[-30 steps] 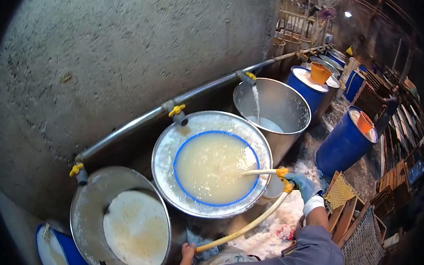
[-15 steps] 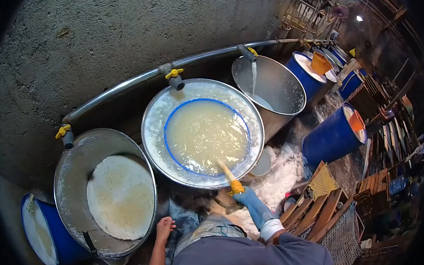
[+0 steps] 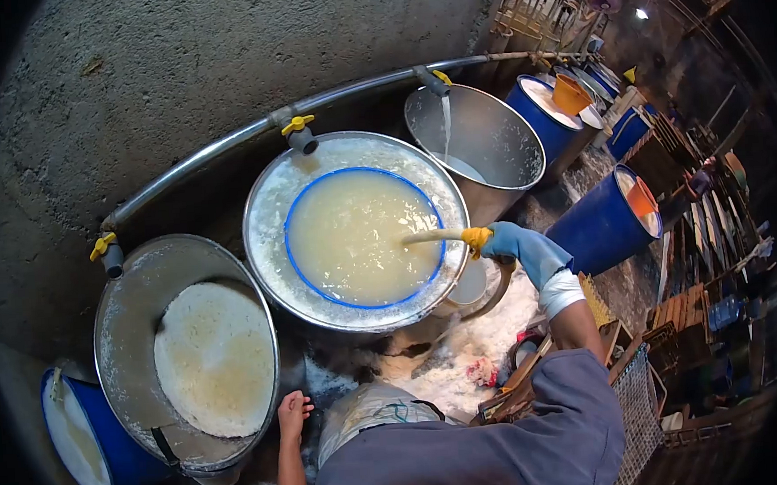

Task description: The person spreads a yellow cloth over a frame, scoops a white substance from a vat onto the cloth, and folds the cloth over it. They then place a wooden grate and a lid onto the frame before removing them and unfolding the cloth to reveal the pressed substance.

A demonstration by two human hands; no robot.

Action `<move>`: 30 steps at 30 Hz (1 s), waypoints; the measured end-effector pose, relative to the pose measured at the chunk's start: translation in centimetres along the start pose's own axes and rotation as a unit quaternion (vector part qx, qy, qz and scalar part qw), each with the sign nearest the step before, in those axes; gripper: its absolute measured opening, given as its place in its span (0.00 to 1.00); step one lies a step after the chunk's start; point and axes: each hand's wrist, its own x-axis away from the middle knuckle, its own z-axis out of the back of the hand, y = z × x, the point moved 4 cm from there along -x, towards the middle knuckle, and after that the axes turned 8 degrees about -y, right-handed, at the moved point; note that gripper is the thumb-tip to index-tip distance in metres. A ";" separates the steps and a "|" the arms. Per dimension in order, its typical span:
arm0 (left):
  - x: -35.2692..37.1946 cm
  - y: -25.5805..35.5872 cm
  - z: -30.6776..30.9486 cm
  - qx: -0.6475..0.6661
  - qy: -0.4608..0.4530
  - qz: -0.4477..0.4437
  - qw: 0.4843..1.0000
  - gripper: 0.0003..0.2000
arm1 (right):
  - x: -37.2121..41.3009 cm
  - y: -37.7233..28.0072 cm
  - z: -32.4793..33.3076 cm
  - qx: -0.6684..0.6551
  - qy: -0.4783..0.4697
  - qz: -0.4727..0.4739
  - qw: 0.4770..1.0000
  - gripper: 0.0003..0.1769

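My right hand, in a blue glove, is closed around a hose at a yellow wrapped band. The hose's pale end reaches over the wide metal vat in the middle. Cloudy, yellowish liquid fills a blue-rimmed round inside that vat, with white residue around it. Below my glove the hose curves down toward the floor. My bare left hand hangs low beside the left metal vat, fingers loosely bent and apart, with nothing visible in them. White material lies in the left vat.
Water runs from a tap into a third metal vat. Yellow-handled taps line a metal pipe along the wall. Blue barrels stand right, another blue barrel at left. Wooden slats and wire mesh are at lower right.
My right hand has moved right and upward with the hose, turning it from a steep slant to nearly level across the vat's right rim. My left hand stays low beside the left vat.
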 end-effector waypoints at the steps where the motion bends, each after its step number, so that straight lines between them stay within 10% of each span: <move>1: 0.1 -0.2 0.0 -0.003 0.005 0.006 1.000 0.17 | 0.4 -0.4 -0.1 0.025 0.005 0.003 1.000 0.19; 5: 0.5 -1.3 0.2 0.005 0.018 0.009 1.000 0.17 | 7.5 -6.8 -3.8 0.031 0.049 -0.050 0.997 0.25; 9: 1.0 -1.6 -0.4 0.013 0.025 0.016 0.999 0.17 | 0.4 -2.4 -15.2 0.165 0.291 -0.005 0.942 0.16; 19: 1.6 0.3 -1.5 -0.038 0.002 0.051 0.998 0.16 | -2.0 -9.8 -29.9 0.064 0.251 -0.030 0.965 0.25; 30: -0.1 2.1 -3.6 -0.049 -0.001 0.045 0.998 0.16 | -0.6 -10.2 -29.0 0.024 0.257 0.064 0.964 0.25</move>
